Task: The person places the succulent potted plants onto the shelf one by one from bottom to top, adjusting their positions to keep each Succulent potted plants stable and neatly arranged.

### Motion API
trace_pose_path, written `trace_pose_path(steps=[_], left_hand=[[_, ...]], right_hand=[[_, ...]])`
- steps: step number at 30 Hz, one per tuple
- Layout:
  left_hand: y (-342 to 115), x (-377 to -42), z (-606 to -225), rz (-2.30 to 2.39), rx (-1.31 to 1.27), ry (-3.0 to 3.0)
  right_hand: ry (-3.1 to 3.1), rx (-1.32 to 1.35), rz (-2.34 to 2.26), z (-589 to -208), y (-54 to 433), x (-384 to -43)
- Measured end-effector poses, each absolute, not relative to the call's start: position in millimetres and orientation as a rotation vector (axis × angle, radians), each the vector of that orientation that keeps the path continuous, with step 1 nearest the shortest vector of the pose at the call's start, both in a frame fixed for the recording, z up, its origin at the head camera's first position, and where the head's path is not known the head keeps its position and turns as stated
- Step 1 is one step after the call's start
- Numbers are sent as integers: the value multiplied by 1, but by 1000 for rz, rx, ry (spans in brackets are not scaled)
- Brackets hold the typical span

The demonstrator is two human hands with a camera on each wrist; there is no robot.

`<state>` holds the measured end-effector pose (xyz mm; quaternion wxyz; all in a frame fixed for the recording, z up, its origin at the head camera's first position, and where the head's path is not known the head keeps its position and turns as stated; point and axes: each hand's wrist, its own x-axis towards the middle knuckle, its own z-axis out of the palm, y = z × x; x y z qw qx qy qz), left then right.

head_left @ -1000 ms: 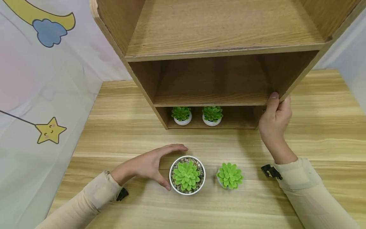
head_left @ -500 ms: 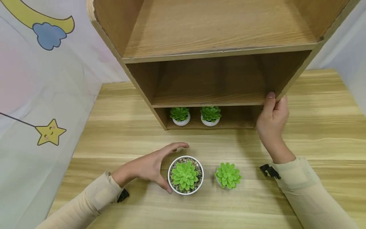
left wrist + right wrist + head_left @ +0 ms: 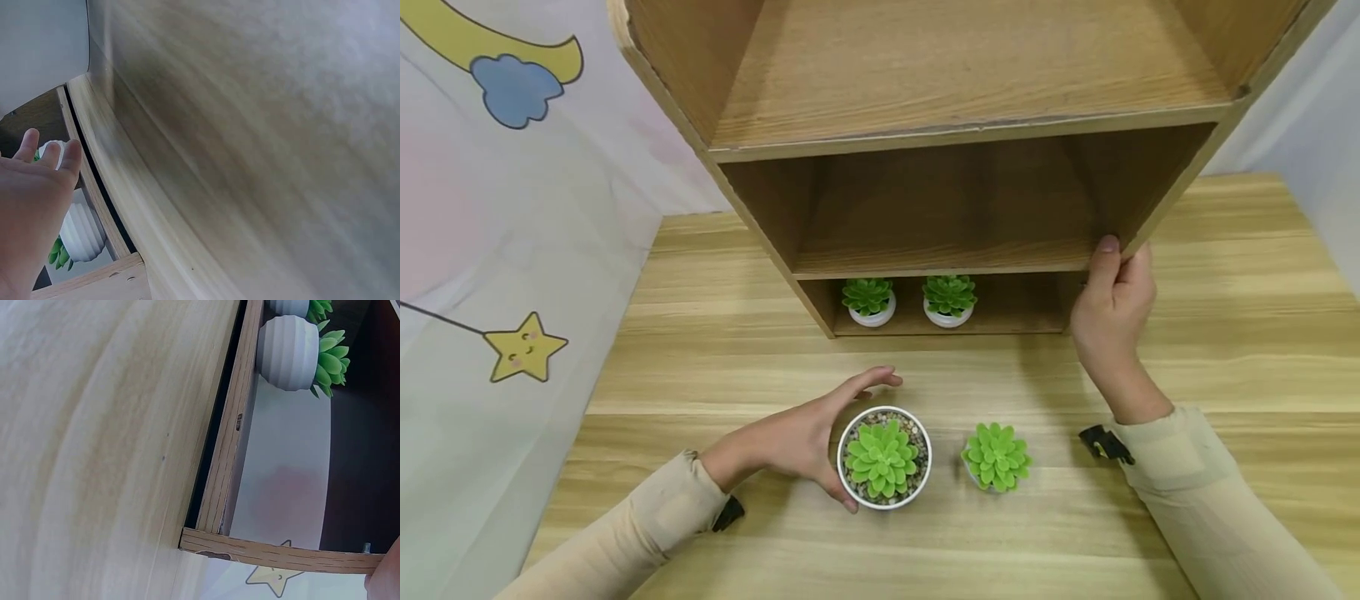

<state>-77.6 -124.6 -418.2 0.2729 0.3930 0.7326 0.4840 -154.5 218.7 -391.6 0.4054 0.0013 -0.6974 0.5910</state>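
Observation:
In the head view, a wide white-rimmed pot [image 3: 927,475] of pebbles holds a green succulent [image 3: 882,458] on the table. My left hand [image 3: 805,437] is cupped at its left side, thumb against the rim and index finger apart beyond the far edge. Those fingers are extended in the left wrist view. To the pot's right stands a smaller potted succulent [image 3: 996,457]. My right hand [image 3: 1112,321] grips the right side panel of a wooden shelf unit [image 3: 925,273], thumb on the front at the middle board and fingers around the outside.
Two small succulents in white ribbed pots [image 3: 872,310] stand in the shelf's lowest compartment, left and middle. The unit rises from the back of the wood-grain table [image 3: 700,358]. A pale cloth wall [image 3: 467,250] with a printed star and moon borders the left side.
My left hand has closed in slightly on the large pot, its thumb now at the rim. The right hand keeps its grip on the shelf. The whole view has shifted slightly.

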Motion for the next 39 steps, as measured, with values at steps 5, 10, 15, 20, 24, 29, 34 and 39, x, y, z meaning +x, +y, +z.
trace_pose_path(steps=[5, 10, 15, 20, 24, 29, 34, 39], left_hand=[[-124, -78, -420, 1307, 1056, 1937], [-120, -76, -410, 1308, 1076, 1913], [-116, -74, -403, 1314, 1076, 1893], [-119, -77, -421, 1318, 1087, 1881], [-120, -78, -428, 1333, 1110, 1860], [-119, -79, -427, 1311, 1088, 1856], [-118, -78, -426, 1322, 1040, 1794], [-116, -78, -428, 1333, 1063, 1762]], right_hand=[[-1763, 1, 1497, -391, 218, -154], [-1763, -6, 1506, -391, 219, -154], [-1771, -18, 1504, -392, 219, -154], [-1772, -7, 1499, -394, 220, -156], [-1767, 11, 1498, -395, 221, -158], [-1774, -3, 1484, -396, 220, -158], [-1780, 2, 1484, -395, 221, -158], [-1776, 12, 1485, -395, 221, -158]])
